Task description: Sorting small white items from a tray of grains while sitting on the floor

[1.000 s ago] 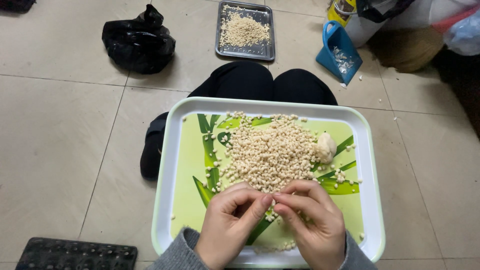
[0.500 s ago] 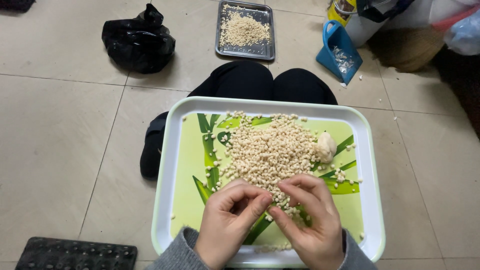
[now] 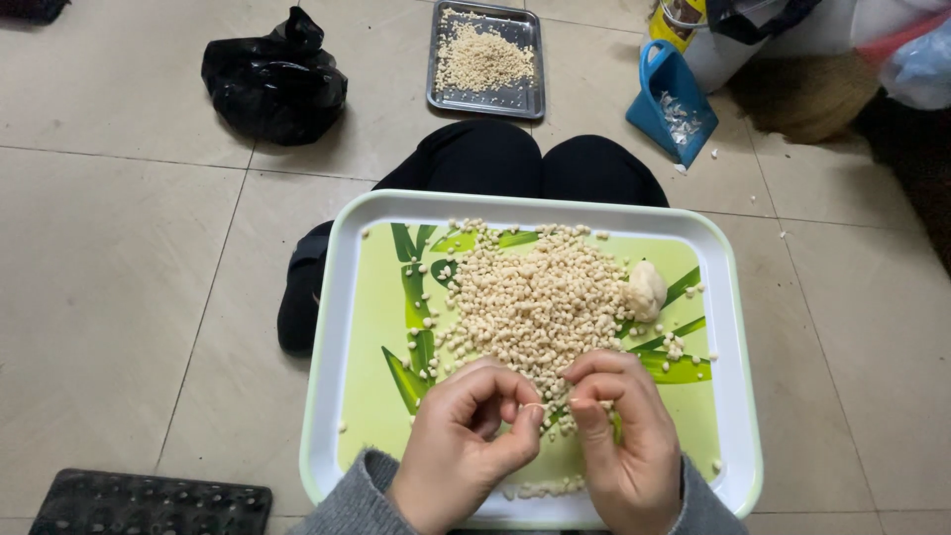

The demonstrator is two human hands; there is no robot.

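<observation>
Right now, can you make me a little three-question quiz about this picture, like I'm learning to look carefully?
1. True or false: the pale pellets lie heaped on a green tray.
2. Which sits on the floor beyond the knees? A) a metal tray of pellets B) a red bucket C) a broom
3. Fill in: left of the metal tray lies a black ____.

Key: 1 true. 2 A. 3 bag. Both the left hand and right hand pinch at the heap's near edge.

- A crumpled black plastic bag [image 3: 274, 79] lies on the tiled floor [image 3: 109, 277].
- A metal tray [image 3: 487, 59] of pale grains sits beside it.
- A blue dustpan [image 3: 671, 99] stands to the right.
- A black studded mat [image 3: 149, 503] lies at the lower left.
</observation>
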